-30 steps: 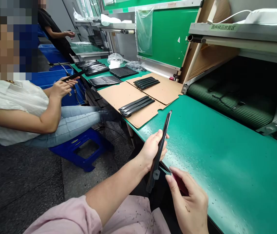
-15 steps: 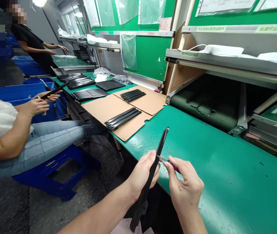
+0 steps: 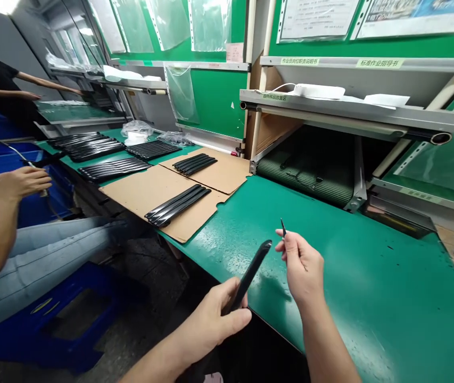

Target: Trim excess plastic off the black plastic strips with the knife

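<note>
Long, slim, black plastic-looking strip (image 3: 253,268): lay gripped in the left hand (image 3: 214,319), held between thumb and curled fingers. Slanted up and away toward the right, with the rounded, shiny far end well out past the fingers. Vanished behind the hand at the near end; could not tell how far beyond. Showed over the near edge of the smooth green tabletop (image 3: 350,276). With the right hand (image 3: 304,263), pinched a small, dark, pointed tool (image 3: 282,226) between thumb and fingers, tip upward, near the strip's far end but apart from it. Farther left, on flat tan cardboard sheets (image 3: 131,192), saw two groups of glossy black strips (image 3: 179,205), laid side by side, well apart from both hands.
</note>
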A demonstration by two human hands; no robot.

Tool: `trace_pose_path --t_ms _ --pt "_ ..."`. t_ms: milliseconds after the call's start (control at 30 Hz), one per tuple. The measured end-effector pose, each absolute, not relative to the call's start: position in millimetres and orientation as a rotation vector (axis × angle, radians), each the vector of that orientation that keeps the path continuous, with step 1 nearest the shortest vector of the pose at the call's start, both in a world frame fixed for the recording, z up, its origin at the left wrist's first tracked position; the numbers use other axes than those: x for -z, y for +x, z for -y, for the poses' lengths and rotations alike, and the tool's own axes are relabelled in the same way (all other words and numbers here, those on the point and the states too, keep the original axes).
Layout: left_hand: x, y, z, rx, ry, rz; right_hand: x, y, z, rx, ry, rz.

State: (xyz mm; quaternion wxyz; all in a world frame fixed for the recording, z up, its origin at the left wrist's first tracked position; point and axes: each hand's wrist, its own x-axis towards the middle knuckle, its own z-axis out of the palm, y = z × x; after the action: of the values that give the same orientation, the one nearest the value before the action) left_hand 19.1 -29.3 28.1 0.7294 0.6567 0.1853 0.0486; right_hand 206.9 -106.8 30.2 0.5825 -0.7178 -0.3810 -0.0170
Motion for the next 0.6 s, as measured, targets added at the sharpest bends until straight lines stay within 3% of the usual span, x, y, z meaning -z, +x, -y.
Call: trace_pose_path --t_ms 133,400,600 --pt "-32 19 20 -0.114 1.817 -0.471 -35 179 117 -0.332 -1.542 1.072" --pt "-32 6 4 -0.281 2.335 -0.584 -16 176 135 -0.496 -1.47 1.236" --pt "-12 -2 -22 -0.497 2.616 -0.34 -28 172 147 -0.567 -1.591 1.547"
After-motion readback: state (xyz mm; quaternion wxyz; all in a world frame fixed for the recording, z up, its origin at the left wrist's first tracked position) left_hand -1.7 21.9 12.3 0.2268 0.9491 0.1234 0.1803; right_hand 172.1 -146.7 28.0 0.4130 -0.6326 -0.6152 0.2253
